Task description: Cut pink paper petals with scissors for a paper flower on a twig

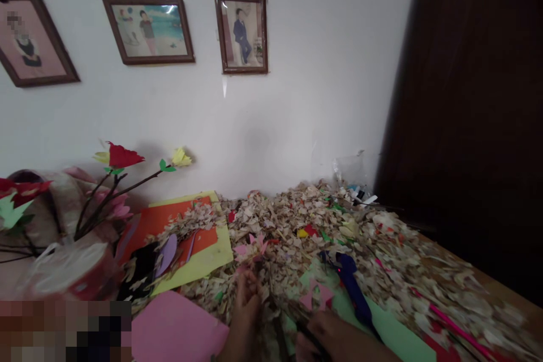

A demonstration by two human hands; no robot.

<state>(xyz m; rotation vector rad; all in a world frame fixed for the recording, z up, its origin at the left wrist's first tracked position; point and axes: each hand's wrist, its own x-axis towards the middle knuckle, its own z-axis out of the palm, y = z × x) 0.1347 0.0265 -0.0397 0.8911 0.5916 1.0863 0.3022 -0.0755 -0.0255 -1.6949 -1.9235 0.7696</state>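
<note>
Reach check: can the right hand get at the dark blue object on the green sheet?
Probably yes. The right hand lies close below the dark blue object, with only the green sheet between them. It seems to hold something dark, though.

Dim, flat indoor light, soft and even across the white wall (pixel 237 124). Small bright glare on the glass of the framed beach photo (pixel 172 9) near 11 o'clock. Deep shadow over the dark door (pixel 466 124) at 3 o'clock. Faint soft shadow behind the paper flowers (pixel 121 155) at 9 o'clock. Motion blur on the left hand (pixel 242 322) and right hand (pixel 339 339) near 6 o'clock, and on the paper shavings (pixel 407 260) at 4 o'clock. Wide-angle bowing and tilt toward the edges. Coarse pixelated block (pixel 65 331) at 7 o'clock.
</note>
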